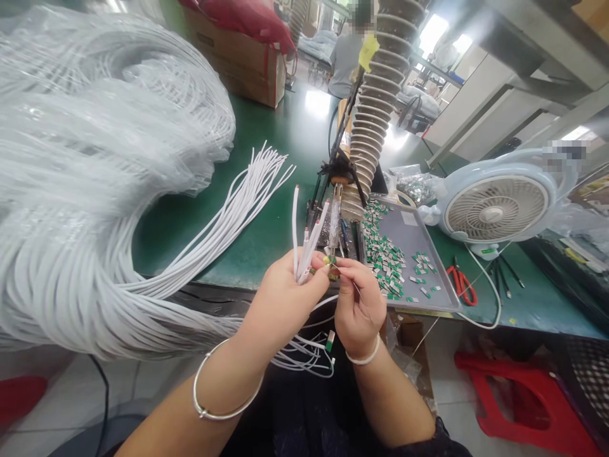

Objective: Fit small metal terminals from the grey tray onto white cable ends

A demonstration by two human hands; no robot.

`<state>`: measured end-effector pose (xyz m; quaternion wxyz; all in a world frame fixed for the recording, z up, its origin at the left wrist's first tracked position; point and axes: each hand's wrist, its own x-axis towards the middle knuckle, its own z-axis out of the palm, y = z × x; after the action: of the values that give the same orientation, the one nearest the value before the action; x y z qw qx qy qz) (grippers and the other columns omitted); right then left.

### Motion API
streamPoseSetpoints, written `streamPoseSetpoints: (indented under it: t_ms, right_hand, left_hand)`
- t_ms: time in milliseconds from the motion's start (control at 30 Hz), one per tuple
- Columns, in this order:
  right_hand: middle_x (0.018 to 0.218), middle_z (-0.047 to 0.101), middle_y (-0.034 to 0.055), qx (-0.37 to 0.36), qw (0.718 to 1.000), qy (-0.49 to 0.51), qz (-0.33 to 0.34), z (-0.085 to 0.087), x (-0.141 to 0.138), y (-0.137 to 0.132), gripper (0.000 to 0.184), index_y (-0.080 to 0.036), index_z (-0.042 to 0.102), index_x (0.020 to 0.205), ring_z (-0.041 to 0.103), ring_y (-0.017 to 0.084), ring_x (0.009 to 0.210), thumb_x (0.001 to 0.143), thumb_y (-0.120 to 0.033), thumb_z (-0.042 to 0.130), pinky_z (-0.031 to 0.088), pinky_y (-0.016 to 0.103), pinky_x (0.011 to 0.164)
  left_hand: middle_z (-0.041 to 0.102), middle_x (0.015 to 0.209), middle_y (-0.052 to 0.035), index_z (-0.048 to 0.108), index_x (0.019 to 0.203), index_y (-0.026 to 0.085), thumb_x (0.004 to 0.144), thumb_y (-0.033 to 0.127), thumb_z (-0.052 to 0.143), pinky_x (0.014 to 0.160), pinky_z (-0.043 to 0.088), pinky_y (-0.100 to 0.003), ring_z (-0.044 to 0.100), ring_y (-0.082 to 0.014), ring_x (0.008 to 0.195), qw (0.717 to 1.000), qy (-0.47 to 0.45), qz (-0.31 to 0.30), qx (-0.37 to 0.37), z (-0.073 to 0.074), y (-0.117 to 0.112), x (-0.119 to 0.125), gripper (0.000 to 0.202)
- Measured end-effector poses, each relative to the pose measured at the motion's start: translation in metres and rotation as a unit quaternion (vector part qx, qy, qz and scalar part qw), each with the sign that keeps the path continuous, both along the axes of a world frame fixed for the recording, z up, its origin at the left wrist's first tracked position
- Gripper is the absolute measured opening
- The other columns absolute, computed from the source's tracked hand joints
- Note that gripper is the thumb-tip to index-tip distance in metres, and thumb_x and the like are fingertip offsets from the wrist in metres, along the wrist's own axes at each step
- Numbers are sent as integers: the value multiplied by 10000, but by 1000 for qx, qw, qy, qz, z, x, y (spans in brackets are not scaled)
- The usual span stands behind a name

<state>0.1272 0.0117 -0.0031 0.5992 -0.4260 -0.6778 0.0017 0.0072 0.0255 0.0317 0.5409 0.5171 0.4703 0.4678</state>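
My left hand [278, 301] is closed around several white cables [310, 244], whose stripped ends stick up past the thumb. At its fingertips is a tiny green-and-yellow piece, perhaps a circuit board [329, 260]. Close beside it, my right hand [360, 304] pinches a thin wire that looks like solder. A soldering iron [335, 216], fixed in a stand, points down at the fingertips of both hands; whether its tip touches the piece I cannot tell. Below the hands hang finished-looking cable ends, one with a green board [330, 341] on it.
A grey tray [440, 279] of small green boards lies to the right, near red-handled cutters [461, 285] and a fan [492, 209]. A ribbed hose [378, 95] hangs behind the iron. Bundled white cables [95, 266] fill the left. A red stool [518, 400] stands below; a person [345, 63] is behind.
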Motion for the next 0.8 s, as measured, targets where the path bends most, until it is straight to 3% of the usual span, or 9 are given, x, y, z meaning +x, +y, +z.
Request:
streamPoseSetpoints:
  t_ms: [333,533,667,800]
  right_hand:
    - [952,655,55,-37,999,28,29,-5,1,-6,237,-224,572,990,621,173,938,844,-72,464,523,367,815]
    - [917,623,63,-70,997,18,38,-16,4,-18,204,-212,548,993,604,171,897,879,-120,405,512,367,783]
    - [771,550,17,-93,990,109,15,-25,6,-29,163,-209,517,908,569,134,728,907,-167,359,489,311,660]
    - [719,528,-4,-176,956,228,57,-25,10,-39,163,-213,513,939,546,113,622,921,-247,355,487,288,585]
  left_hand:
    - [619,806,6,543,740,201,762,255,566,696,437,-275,575,-154,748,1000,-6,2,-14,-8,-3,-1,63]
    - [625,858,-23,559,795,203,827,326,510,703,430,-283,573,-168,765,998,21,-55,8,-24,-13,-5,136]
    - [635,806,-52,560,660,194,873,349,420,716,426,-292,578,-190,774,995,72,-75,8,-31,-22,-9,298]
    - [662,869,-59,634,810,205,864,316,444,805,406,-302,590,-215,870,991,114,-53,41,-37,-30,-16,227]
